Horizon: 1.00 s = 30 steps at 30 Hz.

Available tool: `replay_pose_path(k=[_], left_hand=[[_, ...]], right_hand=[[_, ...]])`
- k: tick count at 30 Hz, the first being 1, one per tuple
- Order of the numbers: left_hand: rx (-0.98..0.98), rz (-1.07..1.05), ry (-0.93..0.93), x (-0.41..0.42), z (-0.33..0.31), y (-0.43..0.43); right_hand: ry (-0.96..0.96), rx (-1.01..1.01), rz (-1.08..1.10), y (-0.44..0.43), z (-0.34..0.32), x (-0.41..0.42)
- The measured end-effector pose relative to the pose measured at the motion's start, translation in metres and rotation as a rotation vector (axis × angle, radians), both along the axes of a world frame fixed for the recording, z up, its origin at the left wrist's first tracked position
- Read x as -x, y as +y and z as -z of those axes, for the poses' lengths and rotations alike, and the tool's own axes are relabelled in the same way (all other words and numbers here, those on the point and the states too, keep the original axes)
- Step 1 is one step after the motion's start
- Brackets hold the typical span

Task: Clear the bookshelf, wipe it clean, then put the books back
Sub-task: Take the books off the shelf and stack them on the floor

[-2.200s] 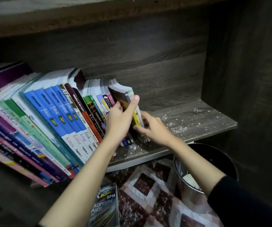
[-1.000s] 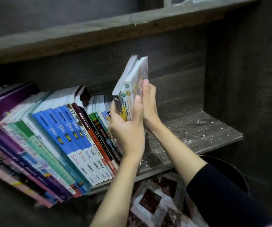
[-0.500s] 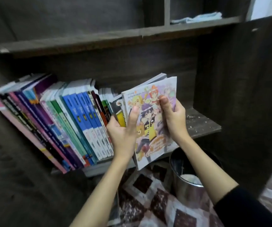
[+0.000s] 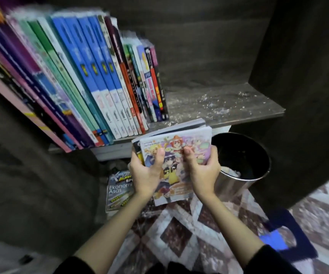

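Observation:
A small stack of comic books (image 4: 176, 153) with a colourful cartoon cover is held flat below the shelf's front edge. My left hand (image 4: 146, 171) grips its left side, thumb on the cover. My right hand (image 4: 203, 169) grips the right side. On the dark wooden shelf (image 4: 229, 109) a leaning row of books (image 4: 84, 80) fills the left part: purple, green, blue and several thin ones. The shelf's right part is bare and strewn with white dust and crumbs.
A round metal bin (image 4: 240, 171) with white waste stands on the floor just right of my hands. A textbook (image 4: 118, 190) lies flat on the patterned carpet under the shelf. A blue object (image 4: 282, 240) lies at lower right. The cabinet's dark side panel (image 4: 308, 76) rises at right.
Both hands have pulled the comic books off the shelf's right end and lowered them from upright to flat, below the shelf and toward me. The view has tilted down.

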<state>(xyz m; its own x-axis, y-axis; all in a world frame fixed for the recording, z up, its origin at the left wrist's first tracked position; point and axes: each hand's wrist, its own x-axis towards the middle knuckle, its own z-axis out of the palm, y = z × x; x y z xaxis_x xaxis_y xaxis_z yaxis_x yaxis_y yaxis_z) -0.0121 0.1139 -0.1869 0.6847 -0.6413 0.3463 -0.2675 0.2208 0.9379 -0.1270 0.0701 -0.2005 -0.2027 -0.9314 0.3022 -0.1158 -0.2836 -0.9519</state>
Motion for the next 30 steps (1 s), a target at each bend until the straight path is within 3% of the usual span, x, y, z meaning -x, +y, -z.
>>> replay_pose_path(k=[9,15,20,27,30], left_hand=[[-0.345,-0.067,0.073,-0.029,0.122,-0.011],[-0.546,-0.011,0.19,-0.042,0.17,-0.041],[-0.558,-0.004,0.335,-0.049,0.214,-0.053],[-0.806,0.107,0.276,-0.034,0.267,-0.032],[-0.943,0.069,0.195,-0.037,0.273,-0.044]], right_hand=[[0.091,-0.303,0.014,-0.011,0.118,-0.03],[0.066,-0.524,0.096,-0.031,0.168,-0.044],[0.007,-0.678,0.138,-0.06,0.194,-0.051],[0.128,-0.91,0.079,-0.1,0.231,-0.059],[0.211,-0.954,-0.117,-0.114,0.257,-0.063]])
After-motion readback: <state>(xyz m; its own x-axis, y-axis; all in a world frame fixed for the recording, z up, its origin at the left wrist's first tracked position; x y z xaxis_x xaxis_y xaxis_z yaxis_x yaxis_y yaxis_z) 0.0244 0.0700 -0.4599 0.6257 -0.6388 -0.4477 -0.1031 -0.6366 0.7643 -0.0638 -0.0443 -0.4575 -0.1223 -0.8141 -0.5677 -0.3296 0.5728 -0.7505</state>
